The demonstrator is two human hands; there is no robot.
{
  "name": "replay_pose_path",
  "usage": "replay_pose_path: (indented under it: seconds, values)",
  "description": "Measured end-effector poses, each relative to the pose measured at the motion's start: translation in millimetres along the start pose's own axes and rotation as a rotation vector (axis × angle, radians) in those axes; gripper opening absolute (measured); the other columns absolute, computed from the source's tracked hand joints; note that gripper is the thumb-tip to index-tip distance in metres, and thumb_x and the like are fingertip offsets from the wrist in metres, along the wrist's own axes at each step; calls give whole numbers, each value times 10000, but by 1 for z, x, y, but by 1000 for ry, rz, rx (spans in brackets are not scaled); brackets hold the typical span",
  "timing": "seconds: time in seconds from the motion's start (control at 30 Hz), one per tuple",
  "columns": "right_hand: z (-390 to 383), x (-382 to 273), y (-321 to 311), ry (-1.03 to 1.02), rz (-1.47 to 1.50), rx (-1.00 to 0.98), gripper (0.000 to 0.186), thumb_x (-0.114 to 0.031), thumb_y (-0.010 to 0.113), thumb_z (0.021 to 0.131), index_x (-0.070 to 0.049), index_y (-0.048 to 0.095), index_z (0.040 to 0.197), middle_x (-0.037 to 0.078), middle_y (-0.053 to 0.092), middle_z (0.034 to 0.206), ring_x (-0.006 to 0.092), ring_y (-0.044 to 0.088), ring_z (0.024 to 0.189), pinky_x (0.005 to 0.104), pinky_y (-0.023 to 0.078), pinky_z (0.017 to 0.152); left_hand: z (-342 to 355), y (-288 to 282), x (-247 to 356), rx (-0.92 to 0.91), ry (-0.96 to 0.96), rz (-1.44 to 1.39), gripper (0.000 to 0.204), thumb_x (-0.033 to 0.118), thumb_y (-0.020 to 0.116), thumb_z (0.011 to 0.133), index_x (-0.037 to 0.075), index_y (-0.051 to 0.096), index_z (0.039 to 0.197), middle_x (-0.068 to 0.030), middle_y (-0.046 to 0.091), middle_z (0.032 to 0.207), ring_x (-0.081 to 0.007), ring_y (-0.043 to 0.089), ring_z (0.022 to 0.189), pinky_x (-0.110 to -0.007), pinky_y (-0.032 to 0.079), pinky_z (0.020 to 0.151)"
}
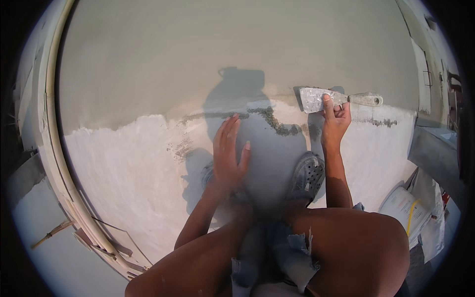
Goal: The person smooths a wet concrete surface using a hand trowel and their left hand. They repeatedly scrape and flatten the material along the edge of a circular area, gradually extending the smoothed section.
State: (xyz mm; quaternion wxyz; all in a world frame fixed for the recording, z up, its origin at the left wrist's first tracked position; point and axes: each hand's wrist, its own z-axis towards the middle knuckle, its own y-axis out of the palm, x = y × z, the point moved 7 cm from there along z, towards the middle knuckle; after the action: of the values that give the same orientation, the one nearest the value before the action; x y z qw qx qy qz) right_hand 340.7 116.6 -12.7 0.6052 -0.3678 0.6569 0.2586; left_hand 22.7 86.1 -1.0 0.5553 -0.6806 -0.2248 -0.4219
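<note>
Right hand grips scraper (311,100) at the edge of the grey coat (237,37)

The right hand (335,121) is closed on the scraper where blade meets handle, thumb laid on the blade's face, the other fingers curled by the neck. The blade, smeared pale, points left; the handle, with a hole at its end, points right. The scraper is right of centre, over the border between the smooth grey coat and the whitish floor (114,166). Whether it touches the surface, I cannot tell.

The left hand (226,153) holds nothing. Its fingers are stretched forward and close together, thumb apart; whether the palm meets the floor is unclear.

Dark crumbs (284,128) lie along the ragged border between the hands. The person's shadow (242,99) falls across both surfaces. The right shoe (308,175), dark and holed, stands on the floor; the left one is mostly hidden behind the left forearm. A white bucket (402,210) is at far right, and a pale pipe (49,119) runs down the left side.
</note>
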Motion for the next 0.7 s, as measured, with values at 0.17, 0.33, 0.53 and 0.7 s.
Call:
replay_pose_path:
  seconds: [0.17,0.33,0.53,0.7]
  values:
    - [3,16,-67,26,14,86,246,-163,804,986,-51,587,1017,-3,657,821,53,617,731,240,551,643,50,23,23,-68,161,298,672,256,591,1054,-26,344,1611,-209,315,1709,-409,238,1602,-559,218,1283]
    - [-4,13,-75,102,61,90,249,-150,808,976,-38,604,1064,25,714,895,71,674,785,255,603,682,38,71,31,-354,271,405,686,324,600,1053,-9,366,1604,-173,324,1714,-351,243,1613,-545,228,1289]
    - [5,18,-67,177,93,57,269,-86,802,963,-21,629,1159,66,760,961,93,718,828,250,599,666,-36,85,47,-532,382,210,542,258,650,1014,26,550,1494,-164,561,1553,-325,480,1485,-514,341,1239]
    - [7,22,-56,207,36,51,269,-81,785,976,-19,633,1189,20,748,924,64,694,806,245,604,660,-32,61,62,-327,230,49,411,159,632,999,11,646,1383,-164,702,1351,-350,628,1294,-500,446,1146]
